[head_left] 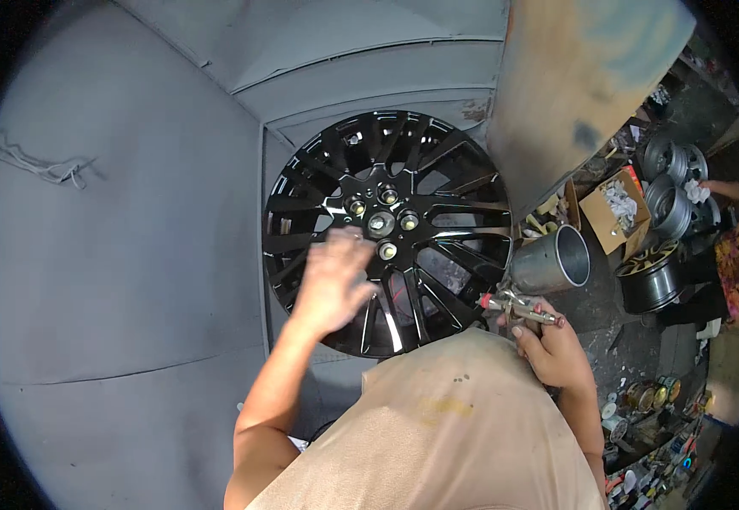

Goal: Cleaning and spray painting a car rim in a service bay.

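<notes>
A glossy black multi-spoke wheel rim [463, 206] lies face up in front of me, with several pale-centred pieces around its hub. My left hand [335, 276] is over the rim's lower left spokes, blurred by motion. Its fingers stretch forward and its thumb stands apart, with nothing seen in it; whether it touches the spokes I cannot tell. On the right, a metal spray gun [522, 312] is gripped in my right hand [552, 348], its red-tipped nozzle at the rim's lower right edge. An open grey metal cup [527, 265] appears joined to the gun.
Grey panels [131, 255] rise at left and back, with a bundle of cord [51, 166] at far left. A stained board [586, 76] leans at upper right. Beyond are a cardboard box [608, 217], silver rims [667, 204], paint cans [646, 395] and another person's arm [724, 189].
</notes>
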`<act>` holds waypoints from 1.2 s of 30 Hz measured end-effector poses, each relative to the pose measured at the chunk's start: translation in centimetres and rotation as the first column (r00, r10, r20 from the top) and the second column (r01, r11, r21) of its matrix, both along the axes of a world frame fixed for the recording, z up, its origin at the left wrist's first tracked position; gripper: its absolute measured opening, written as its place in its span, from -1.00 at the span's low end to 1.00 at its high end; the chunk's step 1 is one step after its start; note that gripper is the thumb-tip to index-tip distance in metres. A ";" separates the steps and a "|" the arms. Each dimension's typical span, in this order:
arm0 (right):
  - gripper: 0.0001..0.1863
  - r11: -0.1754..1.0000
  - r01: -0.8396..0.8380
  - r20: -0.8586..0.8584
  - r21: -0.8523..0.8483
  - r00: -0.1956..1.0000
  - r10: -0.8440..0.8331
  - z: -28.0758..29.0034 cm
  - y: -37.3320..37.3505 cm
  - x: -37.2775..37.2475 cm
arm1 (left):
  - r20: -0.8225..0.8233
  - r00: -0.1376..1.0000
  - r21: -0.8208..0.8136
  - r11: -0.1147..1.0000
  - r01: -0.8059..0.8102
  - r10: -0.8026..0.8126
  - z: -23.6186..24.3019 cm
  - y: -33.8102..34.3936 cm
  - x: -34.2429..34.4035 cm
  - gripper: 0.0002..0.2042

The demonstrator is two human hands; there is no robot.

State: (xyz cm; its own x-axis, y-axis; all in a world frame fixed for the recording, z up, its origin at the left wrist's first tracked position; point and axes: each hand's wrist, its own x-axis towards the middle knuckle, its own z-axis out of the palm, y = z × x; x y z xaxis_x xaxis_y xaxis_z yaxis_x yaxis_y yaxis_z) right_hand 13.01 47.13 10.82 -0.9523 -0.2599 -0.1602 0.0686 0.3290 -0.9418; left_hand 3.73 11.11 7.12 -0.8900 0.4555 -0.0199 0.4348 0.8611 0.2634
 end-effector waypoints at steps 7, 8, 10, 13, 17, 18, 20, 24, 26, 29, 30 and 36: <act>-0.78 0.952 0.268 -0.229 0.149 0.946 -0.230 -1.4 2.0 -0.7 | -0.129 0.930 -0.059 0.934 -0.353 0.344 -3.0 -4.6 1.6 -0.33; -0.74 0.941 0.266 -0.084 0.208 0.964 -0.254 -0.8 1.7 -1.6 | -0.128 0.928 -0.056 0.931 -0.360 0.351 -2.9 -4.6 1.9 -0.35; -0.66 0.934 0.259 -0.131 0.245 0.964 -0.233 -2.8 3.8 -2.0 | -0.187 0.923 -0.055 0.935 -0.351 0.336 -2.3 -2.5 1.8 -0.32; -0.67 0.955 0.232 -0.145 0.183 0.967 -0.207 -2.2 4.1 -1.7 | -0.210 0.918 0.061 0.942 -0.330 0.336 -3.2 -4.5 3.3 -0.32; -0.65 0.982 0.141 -0.187 0.122 0.975 -0.117 -1.9 5.9 -1.6 | -0.144 0.958 0.033 0.969 -0.246 0.249 -0.5 -4.0 3.6 -0.53; -0.63 0.980 0.149 -0.268 0.129 0.957 -0.110 -3.1 6.4 -1.7 | -0.298 0.928 0.071 0.975 -0.212 0.224 -0.7 -2.7 4.2 -0.45; -0.63 0.975 0.156 -0.243 0.158 0.963 -0.115 -4.2 7.5 -1.8 | -0.382 0.897 0.039 0.974 -0.225 0.222 -3.8 -3.0 4.9 -0.47; -0.63 0.989 0.098 -0.106 0.108 0.991 -0.087 -2.9 10.8 0.6 | -0.382 0.798 0.058 0.873 -0.484 0.467 -2.1 5.3 9.6 -0.49; -0.68 0.988 0.088 -0.423 -0.127 0.896 -0.134 -4.9 11.7 2.2 | -0.369 0.751 0.016 0.812 -0.584 0.548 -0.8 9.6 12.6 -0.48; -0.72 1.000 -0.019 -0.161 0.012 0.987 0.021 -5.9 12.2 2.7 | -0.315 0.842 -0.063 0.876 -0.478 0.437 -1.0 15.4 12.9 -0.48; -0.72 0.996 -0.079 -0.119 0.037 0.989 0.083 -4.7 12.9 3.3 | -0.293 0.869 -0.092 0.893 -0.440 0.398 -0.5 17.7 13.2 -0.48; -0.82 0.997 -0.078 -0.174 -0.017 0.982 0.074 -5.4 14.5 5.2 | -0.135 0.966 -0.259 0.933 -0.248 0.219 3.0 27.7 14.9 -0.46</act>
State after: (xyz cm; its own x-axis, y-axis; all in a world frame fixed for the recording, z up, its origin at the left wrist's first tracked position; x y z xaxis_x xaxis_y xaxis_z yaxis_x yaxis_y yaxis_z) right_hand 18.22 61.61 5.38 -0.9424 -0.3342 0.0125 -0.1207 0.3049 -0.9447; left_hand 18.65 38.78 10.12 -0.9743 0.2247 -0.0168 0.2251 0.9739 -0.0304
